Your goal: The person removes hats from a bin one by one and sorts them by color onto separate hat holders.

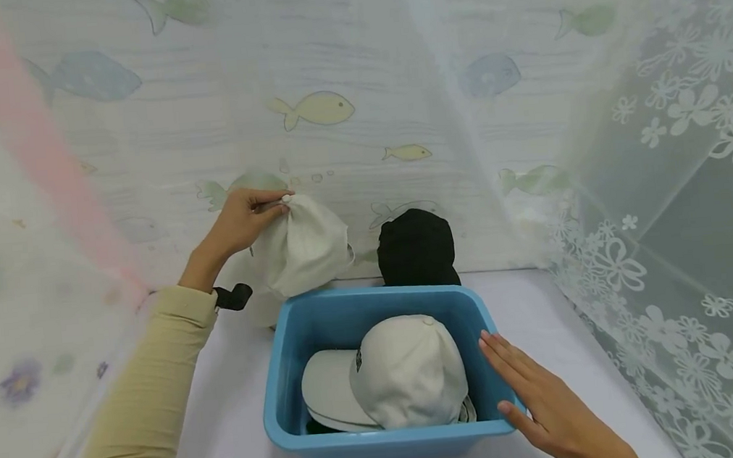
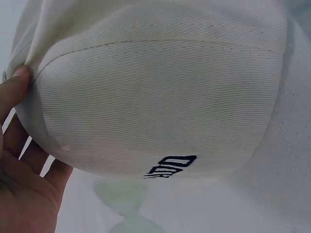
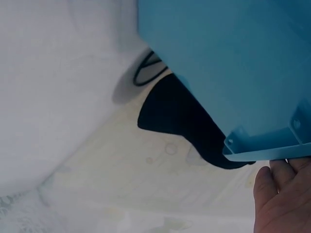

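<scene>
A fish-printed curtain (image 1: 350, 41) hangs behind a white-covered worktop (image 1: 215, 439), and near the worktop's back edge sits a blue bin (image 1: 386, 451). In the bin a white cap (image 1: 411, 370) lies with its brim towards the left wall. A second white cap (image 1: 316, 251), the one being handled, is held up by the bin's back left corner; from here I can't tell whether it touches the rim. Behind the bin, nearer its back right corner, is a black cap (image 1: 416, 250). The left hand (image 1: 244, 219) grasps that second white cap, pinching its fabric at the upper left. The right hand (image 1: 544, 391) is released, its straight fingers against the bin's right rim. I'd pinch firmly, raise the cap clear of the rim before any sideways move, steady the bin with the right hand, and avoid crushing the crown.
</scene>
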Tool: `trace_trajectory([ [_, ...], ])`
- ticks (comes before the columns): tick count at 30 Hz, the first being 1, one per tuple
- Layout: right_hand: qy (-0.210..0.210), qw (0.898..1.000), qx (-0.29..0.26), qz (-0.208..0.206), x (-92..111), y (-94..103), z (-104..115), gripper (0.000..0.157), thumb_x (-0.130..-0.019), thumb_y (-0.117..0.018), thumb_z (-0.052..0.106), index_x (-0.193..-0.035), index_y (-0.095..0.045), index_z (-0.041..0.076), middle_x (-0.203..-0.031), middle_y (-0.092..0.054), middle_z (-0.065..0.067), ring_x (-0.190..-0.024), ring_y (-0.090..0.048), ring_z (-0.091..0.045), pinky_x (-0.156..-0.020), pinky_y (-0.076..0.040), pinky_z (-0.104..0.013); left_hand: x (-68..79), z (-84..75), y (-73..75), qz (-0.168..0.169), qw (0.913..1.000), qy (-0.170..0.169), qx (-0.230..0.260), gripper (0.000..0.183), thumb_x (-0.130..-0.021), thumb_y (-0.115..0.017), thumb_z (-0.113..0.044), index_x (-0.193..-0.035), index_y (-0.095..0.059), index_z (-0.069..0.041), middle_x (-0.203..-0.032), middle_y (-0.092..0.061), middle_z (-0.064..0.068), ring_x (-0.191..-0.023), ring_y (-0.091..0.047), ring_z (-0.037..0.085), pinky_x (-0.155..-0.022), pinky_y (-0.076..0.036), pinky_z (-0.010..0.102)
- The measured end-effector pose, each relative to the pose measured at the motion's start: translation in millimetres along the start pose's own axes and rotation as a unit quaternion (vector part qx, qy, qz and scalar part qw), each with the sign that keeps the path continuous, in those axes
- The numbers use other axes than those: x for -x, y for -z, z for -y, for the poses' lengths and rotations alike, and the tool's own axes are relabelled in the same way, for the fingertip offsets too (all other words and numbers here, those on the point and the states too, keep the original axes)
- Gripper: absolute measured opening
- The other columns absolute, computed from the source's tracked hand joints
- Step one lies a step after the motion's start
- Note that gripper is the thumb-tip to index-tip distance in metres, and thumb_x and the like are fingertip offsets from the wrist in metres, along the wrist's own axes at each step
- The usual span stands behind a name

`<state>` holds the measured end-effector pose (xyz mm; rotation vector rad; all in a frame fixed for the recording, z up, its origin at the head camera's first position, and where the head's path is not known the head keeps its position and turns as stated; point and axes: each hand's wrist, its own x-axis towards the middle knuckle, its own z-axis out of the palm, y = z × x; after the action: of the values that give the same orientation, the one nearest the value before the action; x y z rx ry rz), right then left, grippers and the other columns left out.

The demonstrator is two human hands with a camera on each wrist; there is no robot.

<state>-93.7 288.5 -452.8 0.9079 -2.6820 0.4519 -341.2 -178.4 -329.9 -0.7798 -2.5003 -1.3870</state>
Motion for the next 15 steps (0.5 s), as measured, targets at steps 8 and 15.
trace_trajectory([
  [8,-0.007,1.000,0.006,0.008,0.7,0.2,1.2,0.079,-0.094,-0.069,0.021,-0.161,-0.028,0.007,-0.166,-0.031,-0.012,-0.157,-0.014,-0.012,-0.120,-0.005,-0.010,8.2,28.0,-11.5,0.013,0.9988,0.039,0.027,0.038,-0.103,-0.063,-0.018,-0.139,-0.062,-0.004,-0.142,-0.061,0.015,-0.126,-0.061,0.029,-0.094,-0.050,0.016],
  [15,-0.010,1.000,0.000,0.001,1.9,-0.9,1.5,0.079,-0.094,-0.069,0.020,-0.161,-0.029,0.007,-0.165,-0.032,-0.012,-0.157,-0.016,-0.013,-0.120,-0.006,-0.010,5.4,32.8,-21.2,0.023,0.9990,0.036,0.012,0.039,-0.103,-0.063,-0.017,-0.140,-0.061,-0.005,-0.140,-0.061,0.018,-0.126,-0.061,0.032,-0.106,-0.049,0.045],
])
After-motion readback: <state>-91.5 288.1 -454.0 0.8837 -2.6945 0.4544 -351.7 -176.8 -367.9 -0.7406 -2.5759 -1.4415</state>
